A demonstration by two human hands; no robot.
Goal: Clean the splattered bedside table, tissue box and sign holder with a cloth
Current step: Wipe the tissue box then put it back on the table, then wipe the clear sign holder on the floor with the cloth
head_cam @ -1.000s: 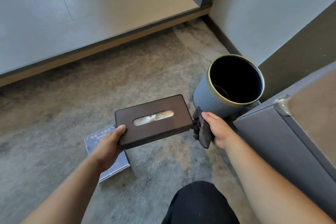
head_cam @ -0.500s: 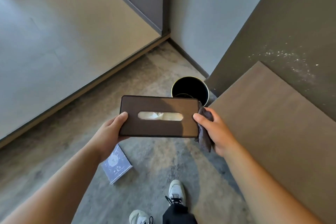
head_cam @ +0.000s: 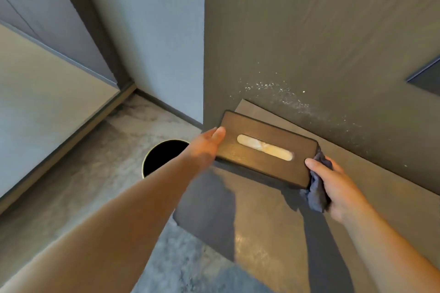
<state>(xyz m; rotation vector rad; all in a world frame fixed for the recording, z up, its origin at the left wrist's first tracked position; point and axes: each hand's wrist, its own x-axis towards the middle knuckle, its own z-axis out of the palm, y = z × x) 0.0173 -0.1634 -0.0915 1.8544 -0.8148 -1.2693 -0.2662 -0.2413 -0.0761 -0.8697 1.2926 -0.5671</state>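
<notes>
My 2 hands span the dark brown rectangular tissue box (head_cam: 266, 150) over the brown bedside table (head_cam: 273, 221), ready to set down | left hand (head_cam: 207, 144) clasps its end | right hand (head_cam: 335, 185) pinches box plus crumpled grey cloth (head_cam: 317, 191).

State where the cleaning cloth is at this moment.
In the head view the dark cloth is bunched in the right hand, pressed against the right end of the tissue box, over the bedside table near the splattered wall panel.
</notes>
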